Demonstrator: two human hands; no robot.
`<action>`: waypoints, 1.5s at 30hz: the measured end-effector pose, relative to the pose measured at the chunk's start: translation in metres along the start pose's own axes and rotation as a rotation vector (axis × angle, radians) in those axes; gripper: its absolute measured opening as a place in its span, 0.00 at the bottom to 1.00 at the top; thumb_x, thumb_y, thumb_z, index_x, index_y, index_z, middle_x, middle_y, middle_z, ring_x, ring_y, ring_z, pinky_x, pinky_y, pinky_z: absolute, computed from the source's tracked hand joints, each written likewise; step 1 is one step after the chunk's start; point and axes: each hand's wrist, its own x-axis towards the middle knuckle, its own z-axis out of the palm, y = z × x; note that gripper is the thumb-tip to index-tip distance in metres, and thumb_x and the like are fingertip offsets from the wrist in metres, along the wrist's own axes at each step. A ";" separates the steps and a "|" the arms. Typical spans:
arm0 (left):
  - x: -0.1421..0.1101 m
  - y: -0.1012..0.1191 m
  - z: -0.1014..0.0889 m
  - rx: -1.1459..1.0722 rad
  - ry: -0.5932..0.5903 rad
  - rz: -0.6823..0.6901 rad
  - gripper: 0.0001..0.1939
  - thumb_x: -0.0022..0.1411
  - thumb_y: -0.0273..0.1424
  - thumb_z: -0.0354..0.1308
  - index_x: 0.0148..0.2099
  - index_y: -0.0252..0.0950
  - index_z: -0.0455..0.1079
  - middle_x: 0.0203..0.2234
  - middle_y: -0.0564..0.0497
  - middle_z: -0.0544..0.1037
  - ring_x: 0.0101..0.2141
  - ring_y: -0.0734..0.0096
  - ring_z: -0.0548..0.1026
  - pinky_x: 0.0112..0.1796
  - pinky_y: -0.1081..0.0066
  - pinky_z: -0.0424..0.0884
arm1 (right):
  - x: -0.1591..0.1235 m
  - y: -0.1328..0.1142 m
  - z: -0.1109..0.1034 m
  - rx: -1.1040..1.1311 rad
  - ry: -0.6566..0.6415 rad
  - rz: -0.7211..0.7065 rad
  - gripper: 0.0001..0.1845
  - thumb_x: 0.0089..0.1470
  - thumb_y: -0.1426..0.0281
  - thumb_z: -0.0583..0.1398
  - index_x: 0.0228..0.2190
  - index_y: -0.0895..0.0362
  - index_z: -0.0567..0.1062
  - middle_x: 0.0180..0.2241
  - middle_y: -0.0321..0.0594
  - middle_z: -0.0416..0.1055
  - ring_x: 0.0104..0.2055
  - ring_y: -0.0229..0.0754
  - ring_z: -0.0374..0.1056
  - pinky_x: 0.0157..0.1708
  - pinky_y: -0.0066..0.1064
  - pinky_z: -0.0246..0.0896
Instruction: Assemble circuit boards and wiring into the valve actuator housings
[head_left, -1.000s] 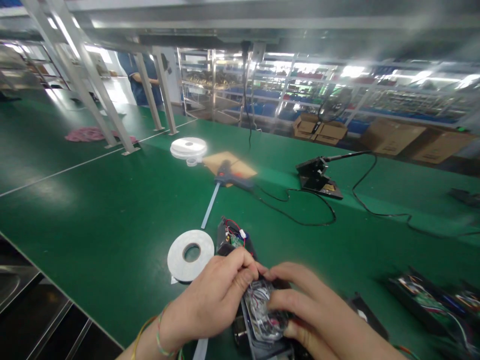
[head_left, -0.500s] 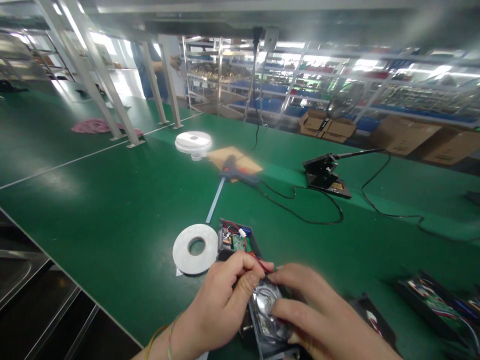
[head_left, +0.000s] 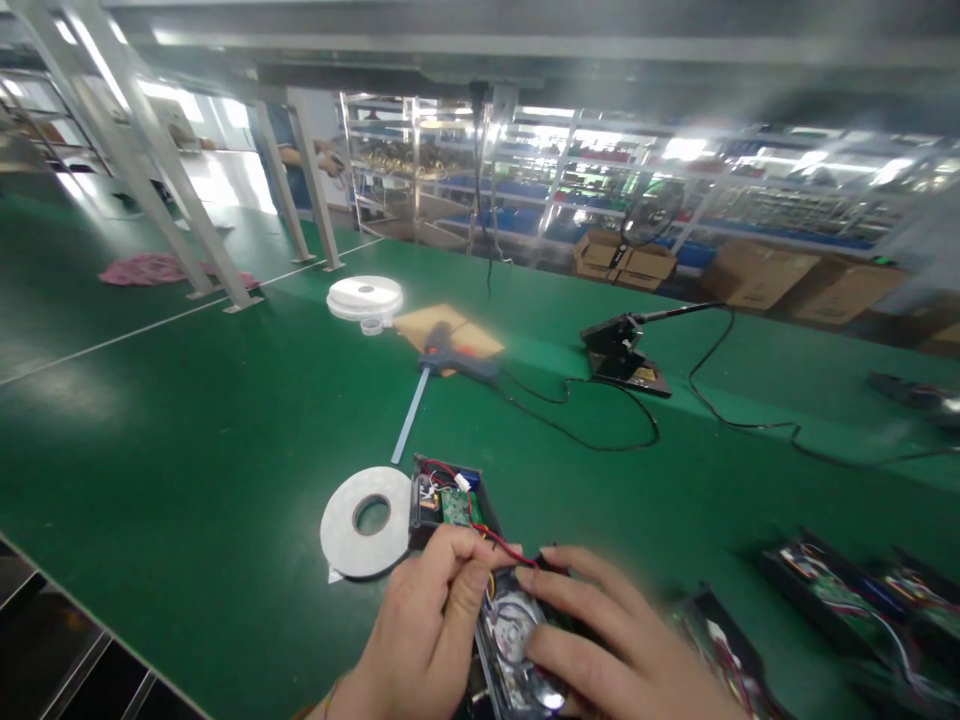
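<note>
Hands: 2. Workpiece: 1 black casing [head_left: 489,662], located at the near edge of the view, between the left hand [head_left: 427,620] and the right hand [head_left: 607,640]. The casing contains 1 clear part [head_left: 514,630] with a round face.

Left hand: thumb and forefinger lie close to each other at the far end of the black casing. Whether they are clamped on anything is hidden; cannot tell.

Right hand: 2 fingers are spread apart over the clear part. The thumb is hidden; whether the hand is clamped on the casing, cannot tell.

Beyond the left hand: 1 open housing [head_left: 431,525] with 1 green circuit board [head_left: 454,507] and 1 white connector [head_left: 462,483]. Red wire [head_left: 501,541] runs from this housing to the left fingertips. Just beside the housing: 1 large tape roll [head_left: 339,530], lying flat.

Farther back on the green bench [head_left: 225,450]: 1 glue gun [head_left: 461,364] with 1 pale stick [head_left: 411,415], partly over 1 yellow sheet [head_left: 480,340]; 1 small roll [head_left: 371,326]; 1 black stand [head_left: 626,360].

Right side: at least 3 wired housings [head_left: 832,590], partly blurred.

Background: 1 co-worker [head_left: 298,185]; at least 3 cardboard boxes [head_left: 757,275].
</note>
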 end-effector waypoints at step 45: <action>-0.025 0.002 0.005 0.092 -0.048 0.182 0.26 0.63 0.43 0.62 0.62 0.48 0.63 0.58 0.45 0.68 0.59 0.54 0.68 0.58 0.59 0.67 | 0.016 -0.017 -0.006 0.370 0.048 0.225 0.14 0.65 0.74 0.52 0.51 0.51 0.68 0.54 0.42 0.73 0.57 0.44 0.66 0.59 0.42 0.65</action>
